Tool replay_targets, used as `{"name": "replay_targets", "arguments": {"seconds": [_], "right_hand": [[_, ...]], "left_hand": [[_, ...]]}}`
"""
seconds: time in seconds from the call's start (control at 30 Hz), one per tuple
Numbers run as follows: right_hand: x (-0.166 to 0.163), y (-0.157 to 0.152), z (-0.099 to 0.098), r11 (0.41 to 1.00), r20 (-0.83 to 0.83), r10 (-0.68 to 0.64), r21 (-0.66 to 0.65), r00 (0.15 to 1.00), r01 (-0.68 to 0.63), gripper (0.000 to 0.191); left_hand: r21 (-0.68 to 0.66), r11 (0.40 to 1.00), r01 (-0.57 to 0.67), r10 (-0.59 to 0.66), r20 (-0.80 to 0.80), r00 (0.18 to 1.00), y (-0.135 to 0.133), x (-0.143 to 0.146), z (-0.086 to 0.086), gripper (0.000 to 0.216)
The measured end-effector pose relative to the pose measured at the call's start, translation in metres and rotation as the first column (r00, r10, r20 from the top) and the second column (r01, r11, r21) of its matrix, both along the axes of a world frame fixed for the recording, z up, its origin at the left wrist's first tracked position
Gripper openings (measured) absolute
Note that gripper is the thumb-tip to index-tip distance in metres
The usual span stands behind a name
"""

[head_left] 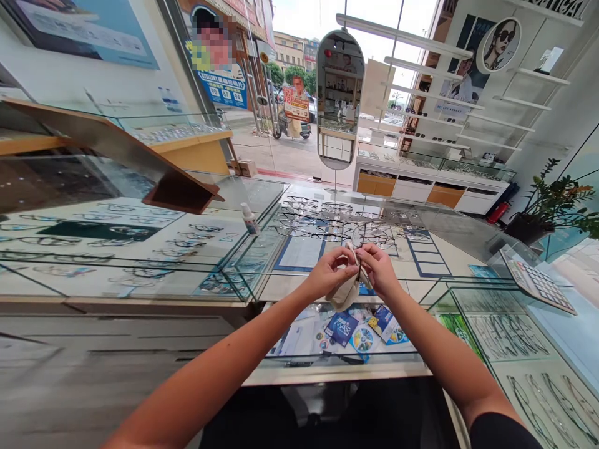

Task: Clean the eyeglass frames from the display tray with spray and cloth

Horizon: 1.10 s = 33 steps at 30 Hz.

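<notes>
Above the front of the glass counter, my two hands meet with fingers pinched together. My left hand (334,269) grips a beige cloth (345,295), whose loose end hangs below the fingers. My right hand (377,267) is closed on a thin-framed pair of eyeglasses (359,236); a lens shows just above the fingertips and a dark thin part runs down between the hands. The cloth and fingers hide much of the frame. Just beyond, several eyeglasses (311,229) stand in rows on the glass top.
A small spray bottle (249,219) stands on the glass to the left. An oval mirror (340,100) rises behind the counter. At right lie a large calculator (538,280) and a potted plant (526,227). A brown tilted board (116,146) juts in from the left.
</notes>
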State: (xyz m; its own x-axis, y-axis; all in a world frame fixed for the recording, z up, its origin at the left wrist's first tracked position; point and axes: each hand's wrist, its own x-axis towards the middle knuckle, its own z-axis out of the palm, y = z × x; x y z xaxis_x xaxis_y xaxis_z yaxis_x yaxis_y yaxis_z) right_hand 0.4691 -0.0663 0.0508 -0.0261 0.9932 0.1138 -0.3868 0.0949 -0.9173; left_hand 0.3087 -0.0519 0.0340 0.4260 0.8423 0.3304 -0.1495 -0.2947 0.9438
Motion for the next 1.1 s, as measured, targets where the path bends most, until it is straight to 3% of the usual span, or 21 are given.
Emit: {"name": "replay_targets", "arguments": {"seconds": [0.1, 0.2, 0.33, 0.57, 0.77, 0.93, 1.1], "right_hand": [[-0.003, -0.002, -0.001, 0.999, 0.034, -0.030, 0.045, 0.999, 0.029, 0.039], [-0.003, -0.006, 0.001, 0.999, 0.025, -0.005, 0.040, 1.000, 0.004, 0.039], [-0.004, -0.008, 0.003, 0.999, -0.009, 0.028, 0.034, 1.000, -0.028, 0.042], [-0.007, -0.008, 0.000, 0.995, -0.049, 0.102, -0.001, 0.994, -0.102, 0.046], [-0.010, -0.011, 0.002, 0.990, -0.080, 0.138, -0.011, 0.987, -0.139, 0.045], [-0.010, -0.011, 0.005, 0.994, -0.069, 0.108, 0.002, 0.992, -0.108, 0.045], [-0.008, -0.008, 0.004, 0.994, -0.108, 0.104, -0.016, 0.989, -0.107, 0.043]], "left_hand": [[-0.081, 0.996, 0.022, -0.014, 0.095, 0.995, 0.002, 0.002, -0.005, 0.055], [-0.204, 0.970, 0.129, -0.099, 0.153, 0.983, 0.003, 0.003, -0.009, 0.062], [-0.282, 0.932, 0.229, -0.195, 0.142, 0.970, 0.002, 0.005, -0.010, 0.067], [-0.354, 0.892, 0.282, -0.254, 0.122, 0.959, -0.002, 0.002, -0.009, 0.065], [-0.409, 0.888, 0.209, -0.164, 0.142, 0.976, -0.008, 0.002, -0.004, 0.067], [-0.359, 0.925, 0.122, -0.057, 0.185, 0.981, -0.010, 0.005, 0.000, 0.077], [-0.424, 0.893, 0.150, -0.046, 0.246, 0.968, -0.007, 0.007, -0.002, 0.081]]}}
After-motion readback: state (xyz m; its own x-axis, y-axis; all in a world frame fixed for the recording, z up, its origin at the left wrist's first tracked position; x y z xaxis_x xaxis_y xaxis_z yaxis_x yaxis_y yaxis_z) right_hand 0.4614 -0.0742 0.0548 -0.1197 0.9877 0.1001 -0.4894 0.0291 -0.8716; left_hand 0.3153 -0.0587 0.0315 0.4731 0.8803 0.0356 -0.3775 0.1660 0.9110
